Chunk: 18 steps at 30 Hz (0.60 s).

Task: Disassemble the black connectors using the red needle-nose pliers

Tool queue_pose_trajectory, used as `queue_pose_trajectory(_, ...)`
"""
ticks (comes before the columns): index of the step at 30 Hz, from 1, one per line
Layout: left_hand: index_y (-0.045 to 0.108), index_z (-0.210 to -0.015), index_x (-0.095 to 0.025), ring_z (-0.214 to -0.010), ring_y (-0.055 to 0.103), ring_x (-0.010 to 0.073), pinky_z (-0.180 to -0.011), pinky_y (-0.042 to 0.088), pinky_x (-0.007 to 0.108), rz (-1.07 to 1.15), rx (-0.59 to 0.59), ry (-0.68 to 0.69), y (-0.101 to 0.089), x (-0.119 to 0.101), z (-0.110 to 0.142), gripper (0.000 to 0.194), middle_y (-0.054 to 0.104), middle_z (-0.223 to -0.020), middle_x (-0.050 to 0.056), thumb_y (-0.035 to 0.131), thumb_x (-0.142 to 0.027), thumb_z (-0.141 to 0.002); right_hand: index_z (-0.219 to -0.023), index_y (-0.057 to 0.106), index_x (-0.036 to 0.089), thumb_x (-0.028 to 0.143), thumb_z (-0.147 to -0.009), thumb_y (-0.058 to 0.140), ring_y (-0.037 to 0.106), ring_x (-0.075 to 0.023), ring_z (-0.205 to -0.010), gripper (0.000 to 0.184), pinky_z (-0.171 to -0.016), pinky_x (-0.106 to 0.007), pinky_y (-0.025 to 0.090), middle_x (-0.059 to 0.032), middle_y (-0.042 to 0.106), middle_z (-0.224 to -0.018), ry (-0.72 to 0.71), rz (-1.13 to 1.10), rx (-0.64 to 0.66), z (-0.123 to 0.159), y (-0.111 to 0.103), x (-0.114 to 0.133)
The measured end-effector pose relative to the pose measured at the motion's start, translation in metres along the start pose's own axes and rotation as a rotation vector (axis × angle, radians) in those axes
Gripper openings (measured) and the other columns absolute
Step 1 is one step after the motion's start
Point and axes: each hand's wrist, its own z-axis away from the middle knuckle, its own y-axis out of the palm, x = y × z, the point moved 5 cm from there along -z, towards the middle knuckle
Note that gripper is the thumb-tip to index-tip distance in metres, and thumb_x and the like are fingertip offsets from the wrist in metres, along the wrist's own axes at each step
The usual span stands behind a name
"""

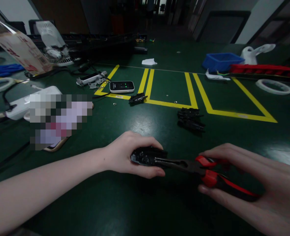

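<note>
My left hand (132, 152) is closed around a black plastic part (147, 156), thumb below and fingers above it. Red-and-black needle-nose pliers (196, 167) are in my right hand (253, 180), their handles a little apart in the grip. The pliers' long jaws reach left onto the black part between my left thumb and fingers. Just how the tips meet the part is too dark to make out. Beyond my hands, similar black parts (190, 119) lie together on the green table, and another black part (137, 98) rests on the yellow tape.
Yellow tape (169, 103) marks boxes on the green tabletop (135, 119). At left are a blurred-out phone (61, 127), a white power strip (34, 98), cables and a bottle (22, 49). A small device (121, 87) with a green light stands behind. Back right holds a blue bin (221, 62) and tape roll (274, 87).
</note>
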Motion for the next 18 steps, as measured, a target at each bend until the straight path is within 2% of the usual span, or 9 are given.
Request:
queue_pose_trajectory(7,0.077,-0.104,-0.012,-0.064,0.073,0.0143,-0.059,0.050,0.020,-0.027,0.021,0.010,0.001,0.000,0.000,0.035,0.080,-0.079,0.003,0.090,-0.039,-0.087,-0.109,0.071,0.036,0.063,-0.092,0.076,0.075,-0.0198,-0.066,0.033,-0.050,-0.029,0.055,0.0024,0.079,-0.092,0.034,-0.066,0.015,-0.004,-0.007,0.009)
queue_pose_trajectory(11,0.077,-0.105,-0.014,-0.066,0.073,0.0147,-0.060,0.050,0.021,-0.062,0.031,-0.007,0.002,0.000,0.000,0.033,0.080,-0.080,0.002,0.088,-0.041,-0.089,-0.106,0.073,0.033,0.059,-0.094,0.074,0.075,-0.0216,-0.067,0.028,-0.054,-0.031,0.057,-0.0008,0.079,-0.091,0.109,-0.093,0.067,-0.005,-0.003,0.008)
queue_pose_trajectory(18,0.078,-0.106,-0.015,-0.065,0.072,0.0144,-0.059,0.049,0.021,-0.068,0.040,-0.022,0.002,0.003,0.001,0.035,0.079,-0.079,0.002,0.087,-0.045,-0.090,-0.109,0.072,0.034,0.061,-0.095,0.072,0.076,-0.0230,-0.070,0.030,-0.055,-0.034,0.060,-0.0003,0.080,-0.093,0.090,-0.103,0.092,0.000,0.003,0.004)
